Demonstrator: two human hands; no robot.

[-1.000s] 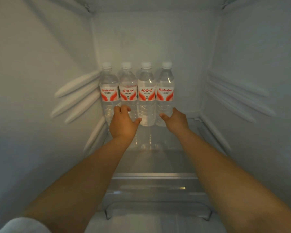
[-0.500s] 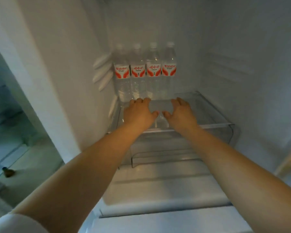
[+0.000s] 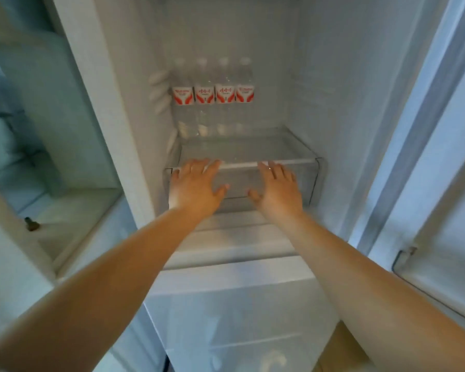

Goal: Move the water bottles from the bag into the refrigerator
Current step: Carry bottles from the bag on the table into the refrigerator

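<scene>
View from a head-worn camera into an open refrigerator (image 3: 333,103). On the left, the open door (image 3: 51,130) shows pale shelving. Next, the left hand (image 3: 195,185) lies flat, fingers straight and spread, on the front of a clear plastic drawer (image 3: 313,178); it grips nothing. Behind and above it, four water bottles (image 3: 212,95) with red and white labels stand upright in a close row against the back wall, at the left of the shelf. Further right, the right hand (image 3: 278,187) mirrors the left, flat and spread on the drawer front, holding nothing. The bag is not in view. The step in hand seems to be pulling both hands out to fetch more bottles; doing it well means withdrawing straight back, clear of the standing row, leaving the free shelf space on the right for the next bottles.
</scene>
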